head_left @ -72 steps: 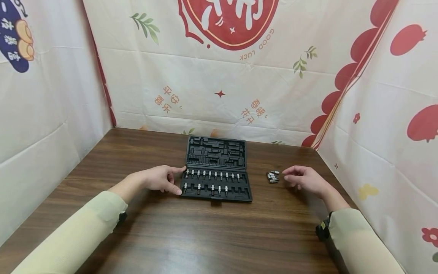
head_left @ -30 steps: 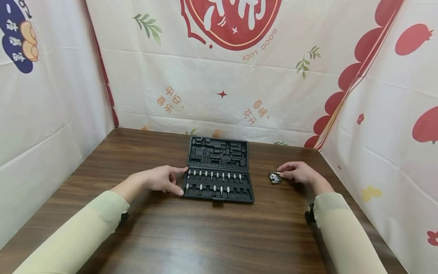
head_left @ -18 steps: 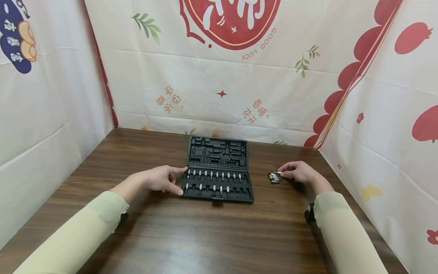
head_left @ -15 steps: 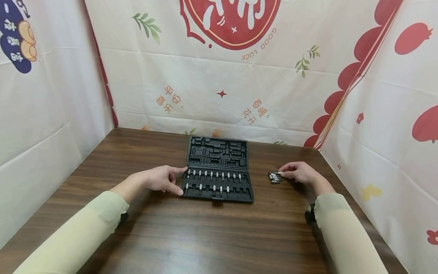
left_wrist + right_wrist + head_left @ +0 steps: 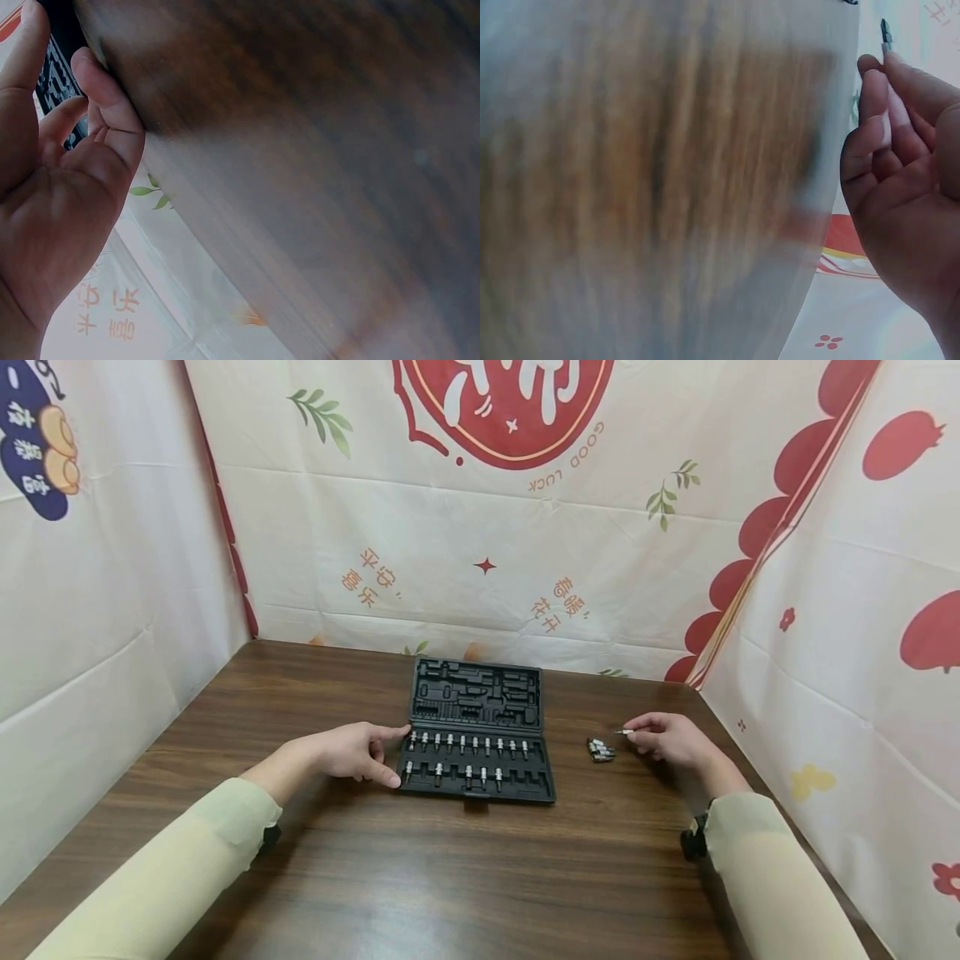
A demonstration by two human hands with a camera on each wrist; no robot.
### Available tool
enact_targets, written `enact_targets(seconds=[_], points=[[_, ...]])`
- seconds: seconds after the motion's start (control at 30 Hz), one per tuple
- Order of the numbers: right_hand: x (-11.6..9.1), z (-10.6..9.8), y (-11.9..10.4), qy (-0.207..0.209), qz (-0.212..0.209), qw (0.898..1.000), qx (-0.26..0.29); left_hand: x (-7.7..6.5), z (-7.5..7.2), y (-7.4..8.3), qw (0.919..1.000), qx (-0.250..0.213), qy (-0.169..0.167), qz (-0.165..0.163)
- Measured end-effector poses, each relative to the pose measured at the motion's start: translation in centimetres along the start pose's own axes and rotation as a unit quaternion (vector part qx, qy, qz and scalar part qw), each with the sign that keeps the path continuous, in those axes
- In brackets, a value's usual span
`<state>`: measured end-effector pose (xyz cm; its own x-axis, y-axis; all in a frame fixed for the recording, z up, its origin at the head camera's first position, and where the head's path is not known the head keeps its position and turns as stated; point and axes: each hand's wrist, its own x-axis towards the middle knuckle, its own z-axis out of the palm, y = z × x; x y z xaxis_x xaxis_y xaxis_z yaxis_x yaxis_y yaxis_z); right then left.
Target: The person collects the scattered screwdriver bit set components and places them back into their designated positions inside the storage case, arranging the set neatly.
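In the head view, a black socket case (image 5: 477, 693) lies open on the table. Silver bit sockets (image 5: 475, 743) fill much of its upper row; the lower row has gaps at several slots. My left hand (image 5: 348, 752) rests against the case's left side, index finger at the hinge corner and thumb at the front corner. Right of the case, my right hand (image 5: 670, 743) pinches one bit socket (image 5: 886, 36) between thumb and index finger, its dark tip pointing away from the fingers. Just left of that hand lies a small pile of bit sockets (image 5: 600, 751).
Brown wood-grain table (image 5: 420, 877) spreads under everything. A printed cloth (image 5: 450, 518) hangs behind it, and more cloth walls stand at the left and right sides.
The right hand reached left to the pile, took hold of one bit socket, and has drawn back slightly right with it. The left hand has stayed at the case.
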<state>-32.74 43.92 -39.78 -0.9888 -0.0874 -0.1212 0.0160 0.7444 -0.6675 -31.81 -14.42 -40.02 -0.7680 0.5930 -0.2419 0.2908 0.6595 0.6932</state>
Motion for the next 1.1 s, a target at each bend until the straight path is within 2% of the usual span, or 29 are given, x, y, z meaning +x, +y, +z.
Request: enact_targets(seconds=[0.23, 0.33, 0.57, 1.1], points=[[-0.3, -0.2, -0.4, 0.017, -0.025, 0.997, 0.064, -0.2, 0.0, 0.0, 1.0000, 0.005, 0.000, 0.005], [-0.5, 0.0, -1.2, 0.020, -0.043, 0.996, 0.076, -0.2, 0.0, 0.0, 1.0000, 0.000, 0.003, -0.002], [-1.0, 1.4, -3.7, 0.003, -0.061, 0.991, 0.119, -0.3, 0.1, 0.2, 1.0000, 0.004, -0.001, 0.004], [-1.4, 3.4, -6.8, -0.019, -0.080, 0.987, 0.138, -0.2, 0.1, 0.3, 1.0000, 0.008, 0.000, 0.001]])
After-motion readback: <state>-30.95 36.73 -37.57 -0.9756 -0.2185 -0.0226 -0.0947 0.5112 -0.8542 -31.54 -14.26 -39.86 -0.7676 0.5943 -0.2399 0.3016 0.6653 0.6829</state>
